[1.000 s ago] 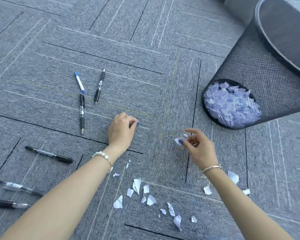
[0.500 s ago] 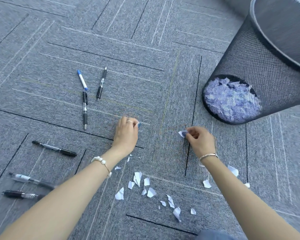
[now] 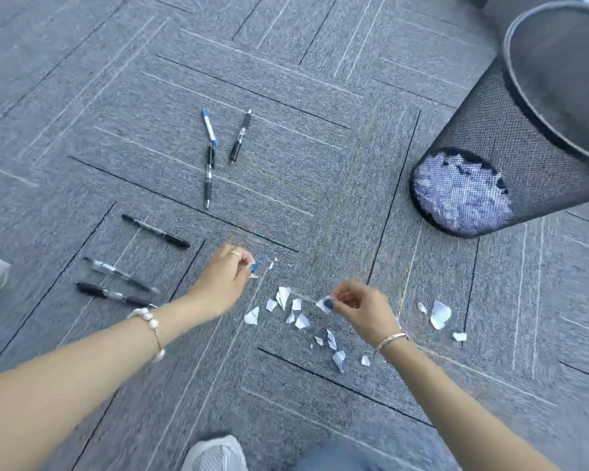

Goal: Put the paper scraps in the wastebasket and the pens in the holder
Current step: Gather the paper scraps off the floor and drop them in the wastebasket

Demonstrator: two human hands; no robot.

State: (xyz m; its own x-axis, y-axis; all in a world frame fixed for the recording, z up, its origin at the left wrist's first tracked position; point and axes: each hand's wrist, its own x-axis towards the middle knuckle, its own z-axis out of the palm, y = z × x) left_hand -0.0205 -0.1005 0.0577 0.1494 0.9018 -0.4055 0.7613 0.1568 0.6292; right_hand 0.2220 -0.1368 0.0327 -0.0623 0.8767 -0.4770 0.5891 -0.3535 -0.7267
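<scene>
1. Several paper scraps lie on the carpet floor, between both hands; light, flimsy: pinch at edges.
2. Right hand pinches one scrap.
3. Left hand pinch-closed; contents unclear.
4. Wastebasket stands to the right.

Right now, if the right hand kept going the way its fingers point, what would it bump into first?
The right hand, pinching a paper scrap, points left. It would probably first meet the cluster of loose scraps on the carpet, though its height above them is unclear.
</scene>
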